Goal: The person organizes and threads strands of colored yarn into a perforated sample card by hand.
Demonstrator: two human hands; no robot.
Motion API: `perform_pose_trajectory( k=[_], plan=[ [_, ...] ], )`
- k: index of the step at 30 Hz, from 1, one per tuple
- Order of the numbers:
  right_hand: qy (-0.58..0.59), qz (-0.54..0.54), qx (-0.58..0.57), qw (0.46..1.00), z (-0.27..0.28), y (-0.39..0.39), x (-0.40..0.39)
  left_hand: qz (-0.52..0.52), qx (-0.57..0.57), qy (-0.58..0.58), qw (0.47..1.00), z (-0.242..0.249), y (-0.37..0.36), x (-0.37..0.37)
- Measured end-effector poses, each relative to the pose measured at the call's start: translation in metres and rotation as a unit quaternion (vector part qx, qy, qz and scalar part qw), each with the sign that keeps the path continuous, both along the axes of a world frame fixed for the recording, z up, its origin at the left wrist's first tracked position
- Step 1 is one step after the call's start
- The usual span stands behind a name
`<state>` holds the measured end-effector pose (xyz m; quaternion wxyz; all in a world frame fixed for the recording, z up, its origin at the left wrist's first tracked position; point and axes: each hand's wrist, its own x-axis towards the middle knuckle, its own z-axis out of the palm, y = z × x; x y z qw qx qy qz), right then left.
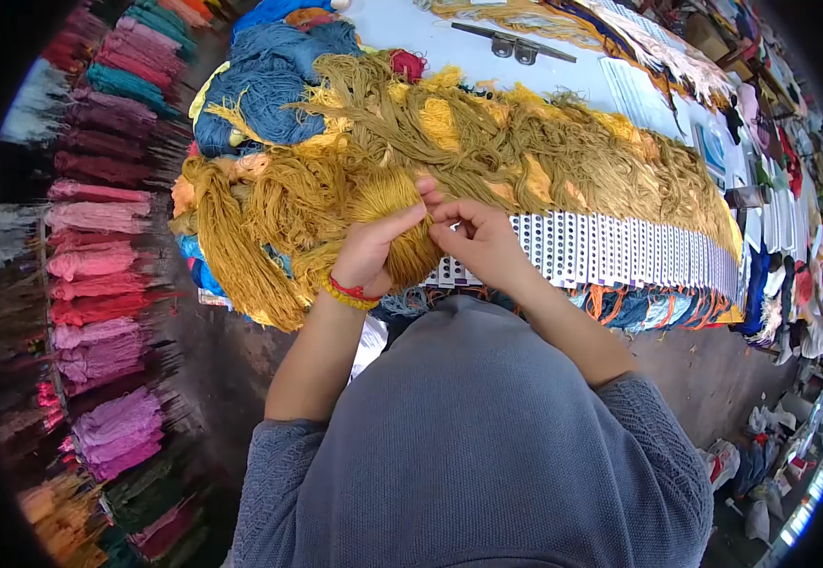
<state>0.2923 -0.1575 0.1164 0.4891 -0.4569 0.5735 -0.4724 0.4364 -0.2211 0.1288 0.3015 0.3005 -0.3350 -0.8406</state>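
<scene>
A round ball of golden-yellow yarn (385, 201) rests against my left hand (374, 248), whose fingers curve around its near and right side. A red string and a yellow beaded bracelet circle that wrist. My right hand (480, 242) is at the ball's right edge, thumb and fingertips pinched together close to the left fingertips. Whatever sits in that pinch is too small to make out. Loose olive-gold yarn skeins (288, 204) lie around and behind the ball. White cards with rows of dark holes (610, 248) line the table's near edge, right of my hands.
Blue yarn (269, 90) is heaped at the back left of the table. A dark metal clip (514, 47) lies on the pale tabletop (393, 24). Pink and purple skeins (99, 260) hang on a rack to the left. Bundled goods (767, 426) lie on the floor at right.
</scene>
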Motion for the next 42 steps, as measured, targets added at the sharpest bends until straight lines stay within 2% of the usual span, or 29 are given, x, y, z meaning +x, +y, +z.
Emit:
perform_pose_trajectory(
  k=[3,7,12,16,22,24,26,33,35,42],
  plan=[
    [0.010,0.026,0.007,1.000,-0.003,0.002,0.000,-0.003,-0.016,-0.005,1.000,0.002,0.004,-0.002],
    [-0.018,-0.002,0.002,1.000,-0.005,0.004,0.000,-0.002,-0.032,-0.035,0.999,-0.001,0.009,0.000],
    [-0.016,-0.016,0.012,1.000,-0.004,0.007,-0.003,0.051,-0.045,-0.038,0.997,0.001,0.015,-0.005],
    [-0.089,-0.050,0.011,0.995,-0.010,0.007,-0.003,0.047,-0.084,-0.051,0.994,-0.004,0.013,-0.003],
    [-0.192,-0.052,0.010,0.980,-0.008,0.008,-0.002,0.042,0.006,0.008,0.999,-0.003,0.012,-0.002],
    [-0.214,-0.043,0.012,0.976,-0.005,0.009,-0.001,0.069,-0.029,-0.048,0.996,-0.004,0.014,-0.006],
    [-0.240,-0.032,0.020,0.970,-0.004,0.009,0.000,0.078,-0.048,-0.057,0.994,-0.001,0.015,-0.007],
    [-0.244,-0.014,0.038,0.969,-0.004,0.009,0.002,0.075,-0.115,-0.042,0.990,-0.003,0.015,-0.004],
    [-0.212,-0.009,0.040,0.976,-0.004,0.010,0.002,0.076,-0.097,-0.041,0.991,-0.006,0.016,-0.003],
    [-0.238,-0.045,0.033,0.970,-0.004,0.013,0.006,0.086,-0.091,-0.042,0.991,-0.008,0.020,-0.001]
  ],
)
